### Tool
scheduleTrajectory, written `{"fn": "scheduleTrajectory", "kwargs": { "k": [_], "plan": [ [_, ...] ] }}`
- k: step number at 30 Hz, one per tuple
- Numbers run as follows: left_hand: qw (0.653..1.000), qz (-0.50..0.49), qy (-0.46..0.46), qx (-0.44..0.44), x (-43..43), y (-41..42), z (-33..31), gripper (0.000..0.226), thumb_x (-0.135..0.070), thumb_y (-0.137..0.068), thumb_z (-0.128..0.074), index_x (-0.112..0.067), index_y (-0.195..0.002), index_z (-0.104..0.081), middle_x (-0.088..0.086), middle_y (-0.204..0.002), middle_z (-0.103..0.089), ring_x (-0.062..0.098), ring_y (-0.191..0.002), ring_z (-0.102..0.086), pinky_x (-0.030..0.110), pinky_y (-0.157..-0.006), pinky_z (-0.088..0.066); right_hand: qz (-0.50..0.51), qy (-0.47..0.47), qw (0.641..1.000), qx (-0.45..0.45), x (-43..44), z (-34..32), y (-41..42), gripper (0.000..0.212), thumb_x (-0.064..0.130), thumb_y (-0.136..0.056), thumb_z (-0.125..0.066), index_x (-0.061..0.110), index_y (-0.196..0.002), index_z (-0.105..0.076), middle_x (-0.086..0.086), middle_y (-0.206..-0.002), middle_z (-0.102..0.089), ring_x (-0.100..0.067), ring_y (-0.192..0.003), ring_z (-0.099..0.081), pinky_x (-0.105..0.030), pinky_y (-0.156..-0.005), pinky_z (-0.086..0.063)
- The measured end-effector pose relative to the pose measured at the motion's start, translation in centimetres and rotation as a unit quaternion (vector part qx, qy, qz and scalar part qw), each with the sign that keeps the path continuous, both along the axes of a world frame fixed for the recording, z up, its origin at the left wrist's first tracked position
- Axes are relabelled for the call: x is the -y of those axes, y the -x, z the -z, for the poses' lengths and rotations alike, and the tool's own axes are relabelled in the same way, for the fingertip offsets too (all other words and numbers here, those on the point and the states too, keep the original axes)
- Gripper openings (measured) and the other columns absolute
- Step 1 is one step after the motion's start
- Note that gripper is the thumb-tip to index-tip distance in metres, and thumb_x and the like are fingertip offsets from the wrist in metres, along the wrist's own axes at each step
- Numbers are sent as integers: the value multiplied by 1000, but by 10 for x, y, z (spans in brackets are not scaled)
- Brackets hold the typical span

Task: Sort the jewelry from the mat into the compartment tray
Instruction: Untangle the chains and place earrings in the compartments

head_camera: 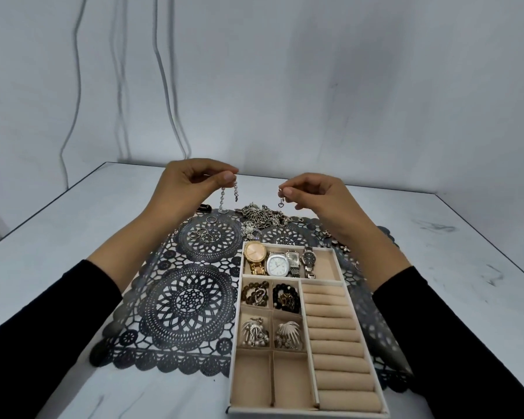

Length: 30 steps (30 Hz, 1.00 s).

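Above the far edge of the black lace mat (191, 297), both hands are raised and apart. The left hand (191, 182) pinches a beaded chain (223, 198) between thumb and fingertips, its 2 strands hanging toward the mat. The right hand (318, 195) pinches a small piece with a dangling heart charm (281, 204); whether it joins the chain is unclear. Loose rings (201, 234) and a tangled pile of chains (263, 214) lie on the mat. Nearer, the compartment tray (307, 414) rests on the mat, 4 watches (280, 263) in its far compartment.
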<state>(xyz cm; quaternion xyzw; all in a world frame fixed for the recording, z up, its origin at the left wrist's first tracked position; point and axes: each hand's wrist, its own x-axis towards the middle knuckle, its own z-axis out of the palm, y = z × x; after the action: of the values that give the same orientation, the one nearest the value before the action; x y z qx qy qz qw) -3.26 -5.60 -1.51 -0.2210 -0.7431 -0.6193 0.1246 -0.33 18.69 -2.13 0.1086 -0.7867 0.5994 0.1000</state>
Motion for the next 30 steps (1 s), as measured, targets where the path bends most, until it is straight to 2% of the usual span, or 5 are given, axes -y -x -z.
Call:
{"fn": "scheduleTrajectory", "kwargs": {
  "k": [11, 17, 20, 25, 30],
  "plan": [
    [999, 9, -25, -23, 1, -45, -18, 11, -14, -84, -72, -23, -91, -75, -9, -84, -76, 9, -86, -73, 15, -81, -52, -6, 25, 999, -43, 5, -29, -49, 7, 10, -86, -68, 11, -92, -71, -9, -92, -73, -11, -84, -65, -24, -72, -52],
    [1000, 4, -31, -2, 2, -72, -12, 10, -18, -84, -72, -21, -93, -75, -3, -87, -77, 12, -89, -73, 45, -88, -55, -7, 29, 998, -51, 7, -33, -78, 9, 11, -86, -68, 10, -94, -72, -9, -94, -73, -14, -88, -66, -24, -72, -52],
    [999, 6, -53, 4, 3, -85, -9, 11, -14, -84, -72, -20, -93, -75, -5, -86, -77, 13, -88, -74, 35, -90, -57, -15, 42, 998, -50, 7, -29, -92, 10, 10, -86, -68, 9, -95, -71, -11, -95, -72, -15, -88, -66, -24, -73, -52],
    [997, 10, -71, 8, 4, -104, -4, 12, -10, -85, -71, -17, -94, -75, -5, -87, -77, 12, -88, -74, 18, -81, -54, -35, 59, 997, -44, 9, -20, -113, 11, 8, -85, -68, 7, -95, -71, -11, -93, -71, -15, -86, -63, -23, -71, -51],
    [996, 11, -91, 3, 5, -120, 0, 12, -11, -83, -72, -18, -92, -75, -5, -83, -77, 12, -85, -74, 17, -78, -54, -53, 74, 995, -48, 9, -9, -132, 10, 8, -82, -69, 8, -92, -72, -10, -88, -71, -16, -81, -62, -24, -70, -51]
  ]
}}
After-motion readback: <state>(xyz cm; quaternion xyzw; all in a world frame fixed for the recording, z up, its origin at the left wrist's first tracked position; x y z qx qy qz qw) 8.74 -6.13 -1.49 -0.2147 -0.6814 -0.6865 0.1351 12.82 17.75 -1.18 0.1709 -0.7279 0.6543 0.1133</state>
